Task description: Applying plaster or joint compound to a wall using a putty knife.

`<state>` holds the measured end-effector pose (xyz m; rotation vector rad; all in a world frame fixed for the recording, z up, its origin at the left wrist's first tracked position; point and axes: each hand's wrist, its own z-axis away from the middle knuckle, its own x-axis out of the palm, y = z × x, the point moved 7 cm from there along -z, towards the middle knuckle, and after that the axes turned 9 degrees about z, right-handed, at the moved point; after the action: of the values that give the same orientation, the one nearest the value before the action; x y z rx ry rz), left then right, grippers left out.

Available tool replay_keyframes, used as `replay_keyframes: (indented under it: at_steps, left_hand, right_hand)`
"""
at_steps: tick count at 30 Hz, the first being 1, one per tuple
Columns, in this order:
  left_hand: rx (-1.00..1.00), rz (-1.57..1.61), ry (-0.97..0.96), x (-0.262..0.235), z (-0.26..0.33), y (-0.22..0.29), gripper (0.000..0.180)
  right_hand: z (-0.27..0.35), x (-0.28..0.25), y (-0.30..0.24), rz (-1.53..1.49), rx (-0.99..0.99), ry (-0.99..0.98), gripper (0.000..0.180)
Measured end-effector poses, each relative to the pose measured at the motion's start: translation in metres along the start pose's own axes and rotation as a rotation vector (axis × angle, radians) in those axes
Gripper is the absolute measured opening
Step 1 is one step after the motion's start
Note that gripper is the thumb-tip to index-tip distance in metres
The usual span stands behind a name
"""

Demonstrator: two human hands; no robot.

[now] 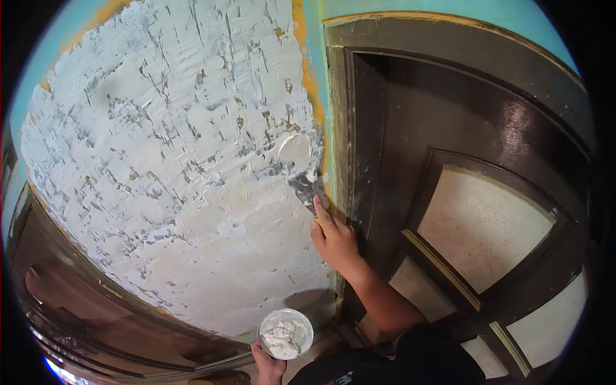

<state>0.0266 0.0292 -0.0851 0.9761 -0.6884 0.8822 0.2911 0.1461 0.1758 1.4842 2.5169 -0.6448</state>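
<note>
My right hand (335,239) is closed around a putty knife (303,190), its blade smeared white and set against the wall near the door frame. Just above the blade a fresh, smooth patch of white putty (296,149) shows on the rough wall (160,128). Lower down, my left hand (268,363) grips a round white tub (310,328) by its side. A lump of white putty (281,339) lies inside the tub. Most of the knife's handle is hidden by my fingers.
A dark door frame (351,128) runs close along the right of the wall, with a dark panelled door (436,122) beyond it. Orange and turquoise paint borders the puttied area. Dark wooden furniture or framing (96,289) stands at the lower left.
</note>
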Motion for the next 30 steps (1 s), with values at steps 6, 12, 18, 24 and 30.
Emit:
replay_keyframes:
  at_steps: [6, 12, 18, 24, 30]
  left_hand:
    - [-0.01, -0.005, 0.019, -0.014, -0.004, 0.0, 0.06]
    - [-0.024, 0.035, 0.03, -0.011, -0.006, -0.001, 0.061]
    - [-0.035, 0.051, 0.005, -0.012, -0.01, -0.001, 0.062]
    - [-0.045, 0.033, -0.018, -0.012, -0.021, -0.001, 0.062]
    - [-0.039, -0.01, -0.059, 0.002, -0.02, -0.002, 0.062]
  right_hand:
    - [-0.053, -0.024, -0.013, 0.023, -0.065, 0.113, 0.056]
    - [-0.074, -0.02, -0.013, 0.109, 0.022, -0.133, 0.052]
    - [-0.075, -0.019, -0.016, 0.165, 0.08, -0.27, 0.051]
    - [-0.064, -0.007, -0.016, 0.153, 0.108, -0.372, 0.057]
    - [-0.05, 0.0, -0.012, 0.138, 0.059, -0.334, 0.064]
